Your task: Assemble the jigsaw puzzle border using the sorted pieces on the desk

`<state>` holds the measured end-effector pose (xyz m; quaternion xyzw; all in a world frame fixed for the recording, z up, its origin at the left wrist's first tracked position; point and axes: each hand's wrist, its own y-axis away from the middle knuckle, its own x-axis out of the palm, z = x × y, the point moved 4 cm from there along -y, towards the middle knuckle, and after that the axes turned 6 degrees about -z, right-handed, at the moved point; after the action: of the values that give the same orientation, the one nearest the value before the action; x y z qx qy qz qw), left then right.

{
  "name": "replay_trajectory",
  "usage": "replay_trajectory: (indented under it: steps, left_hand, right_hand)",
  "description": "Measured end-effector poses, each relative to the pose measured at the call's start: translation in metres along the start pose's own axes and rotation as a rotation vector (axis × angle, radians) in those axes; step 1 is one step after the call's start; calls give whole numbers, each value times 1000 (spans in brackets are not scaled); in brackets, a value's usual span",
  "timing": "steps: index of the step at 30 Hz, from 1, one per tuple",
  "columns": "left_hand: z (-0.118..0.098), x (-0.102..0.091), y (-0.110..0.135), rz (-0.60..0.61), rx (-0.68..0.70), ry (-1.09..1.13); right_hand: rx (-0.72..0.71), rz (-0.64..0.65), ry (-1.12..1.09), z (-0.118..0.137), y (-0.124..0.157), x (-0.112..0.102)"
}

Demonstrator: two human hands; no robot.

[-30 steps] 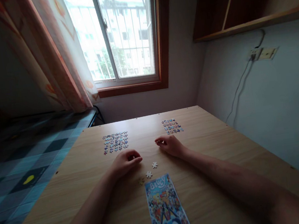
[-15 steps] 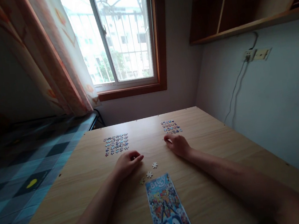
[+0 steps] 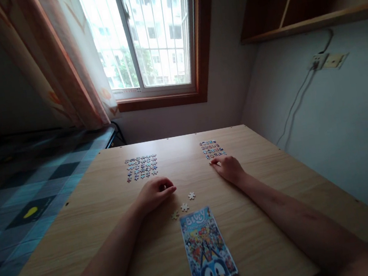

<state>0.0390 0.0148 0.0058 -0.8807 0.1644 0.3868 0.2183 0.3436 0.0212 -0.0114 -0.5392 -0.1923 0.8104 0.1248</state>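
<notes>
Low over the table, my right hand (image 3: 230, 168) is closed in a pinch on a small jigsaw puzzle piece (image 3: 211, 163), just in front of the right-hand group of puzzle pieces (image 3: 210, 147). My left hand (image 3: 155, 192) rests on the tabletop, its fingers loosely curled and the thumb apart from them, with nothing seen in it. Beyond it lies a larger group of pieces (image 3: 142, 167) in rows. Between my hands are a pale loose piece (image 3: 191, 196), a second pale piece (image 3: 184, 207) and a greenish one (image 3: 174, 215).
A Bluey picture sheet (image 3: 208, 250) lies on the wooden table (image 3: 265, 240) near me. To the left is a bed with a checked cover (image 3: 49, 174). A window (image 3: 153, 38) is ahead, and a cord (image 3: 296, 100) hangs on the right wall below a shelf (image 3: 311, 22).
My right hand, with the puzzle piece, has moved slightly right, close to the front of the right-hand group. The left hand stays in place. The camera view has tilted down a little.
</notes>
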Motion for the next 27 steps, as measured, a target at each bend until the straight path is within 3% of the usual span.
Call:
replay_trajectory:
  steps: [15,27]
  left_hand:
    - [0,2,1,-8,32,-39]
    - [-5,0,0,-8,43,-54]
  right_hand:
    - [-61,38,78,4,2,-3]
    - [-12,63,109,4,2,-1]
